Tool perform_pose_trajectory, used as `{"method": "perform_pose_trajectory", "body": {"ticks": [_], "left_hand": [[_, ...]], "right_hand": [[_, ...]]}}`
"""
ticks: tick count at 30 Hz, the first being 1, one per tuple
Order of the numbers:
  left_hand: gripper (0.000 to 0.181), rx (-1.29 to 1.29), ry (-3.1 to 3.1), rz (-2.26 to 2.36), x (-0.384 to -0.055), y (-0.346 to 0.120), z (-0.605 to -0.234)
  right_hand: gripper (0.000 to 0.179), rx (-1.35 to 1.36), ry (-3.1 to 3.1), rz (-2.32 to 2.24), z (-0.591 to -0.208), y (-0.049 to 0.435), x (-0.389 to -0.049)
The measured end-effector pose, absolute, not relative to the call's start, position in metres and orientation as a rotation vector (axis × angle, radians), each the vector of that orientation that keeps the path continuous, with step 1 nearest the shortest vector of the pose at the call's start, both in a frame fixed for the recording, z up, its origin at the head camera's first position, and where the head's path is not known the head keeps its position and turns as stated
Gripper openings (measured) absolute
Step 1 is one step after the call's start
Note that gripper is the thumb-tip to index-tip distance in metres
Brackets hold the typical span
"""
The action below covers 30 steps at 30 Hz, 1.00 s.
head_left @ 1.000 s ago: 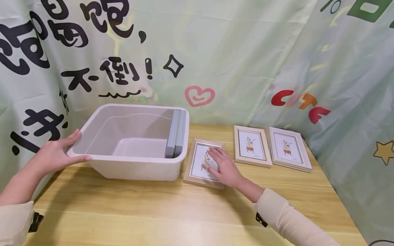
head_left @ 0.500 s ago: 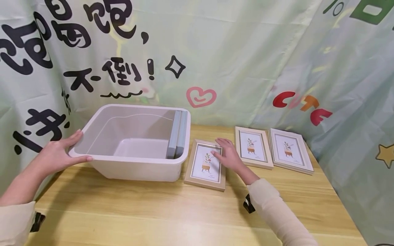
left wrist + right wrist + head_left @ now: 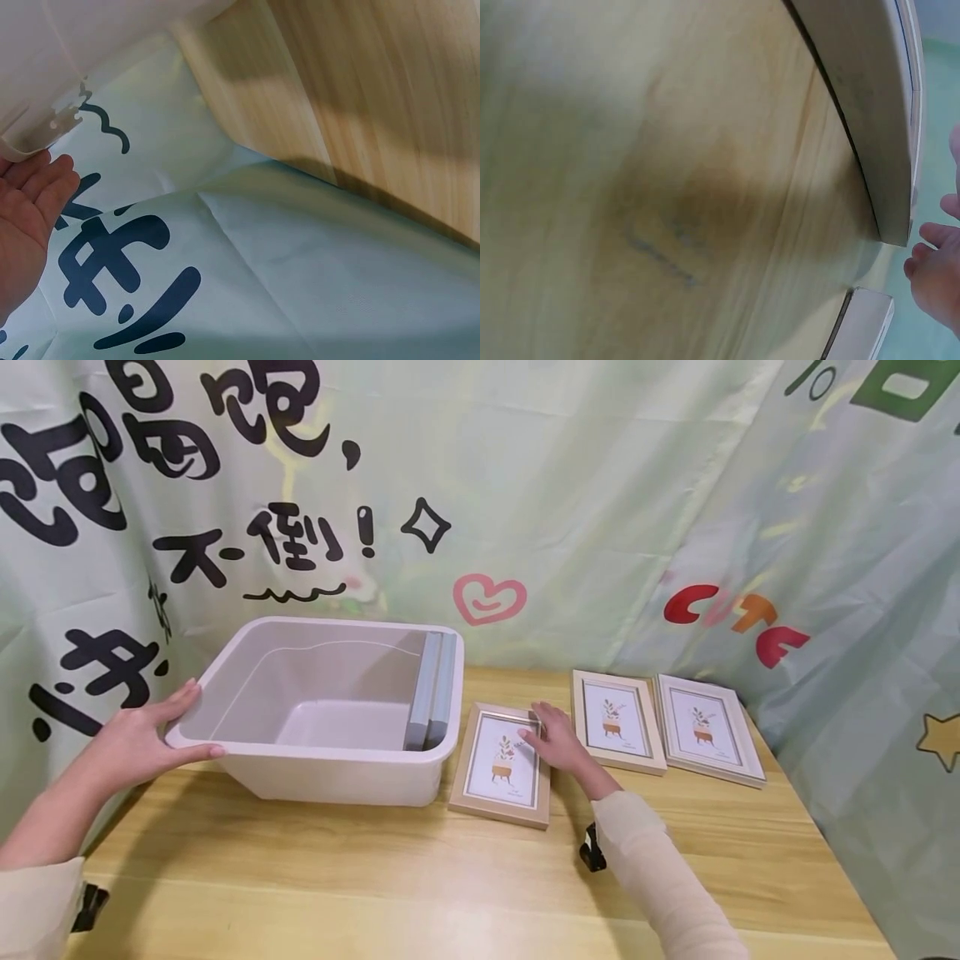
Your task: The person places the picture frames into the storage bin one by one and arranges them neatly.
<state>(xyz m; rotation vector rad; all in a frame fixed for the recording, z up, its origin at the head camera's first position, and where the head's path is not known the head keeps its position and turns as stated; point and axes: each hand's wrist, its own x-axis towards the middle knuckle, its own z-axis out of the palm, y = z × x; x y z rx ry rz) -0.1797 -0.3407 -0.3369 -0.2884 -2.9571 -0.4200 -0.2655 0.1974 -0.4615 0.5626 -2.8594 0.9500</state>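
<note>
A white plastic tub stands on the wooden table. My left hand grips its left front corner, thumb along the front rim and fingers at the side; in the left wrist view the fingers curl under the rim edge. Just right of the tub lies a wood-coloured picture frame with a potted-plant print, face up. My right hand is at that frame's upper right corner, thumb over the picture and fingers extended along the far right edge. Inside the tub, two blue-grey slabs stand on edge against the right wall.
Farther right lie a second wood-coloured picture frame and a whitish picture frame, side by side with the same print. A printed pale green curtain hangs behind the table and along both sides.
My right hand has slid from over the middle of the near picture frame to its upper right corner, uncovering the print. The left hand stays on the tub.
</note>
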Motion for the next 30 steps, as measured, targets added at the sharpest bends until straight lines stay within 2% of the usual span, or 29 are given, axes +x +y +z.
{"method": "perform_pose_trajectory", "body": {"ticks": [13, 20, 30], "left_hand": [[0.098, -0.294, -2.952, -0.404, -0.182, -0.341, -0.334], [0.098, -0.28, -2.974, -0.417, -0.181, -0.341, -0.334], [0.098, -0.284, -2.959, -0.409, -0.179, -0.34, -0.337]], "right_hand": [[0.064, 0.309, -2.981, 1.077, -0.46, 0.199, -0.277], [0.054, 0.303, -2.936, 0.926, -0.464, 0.194, -0.278], [0.05, 0.286, -3.014, 0.7, -0.46, 0.194, -0.269]]}}
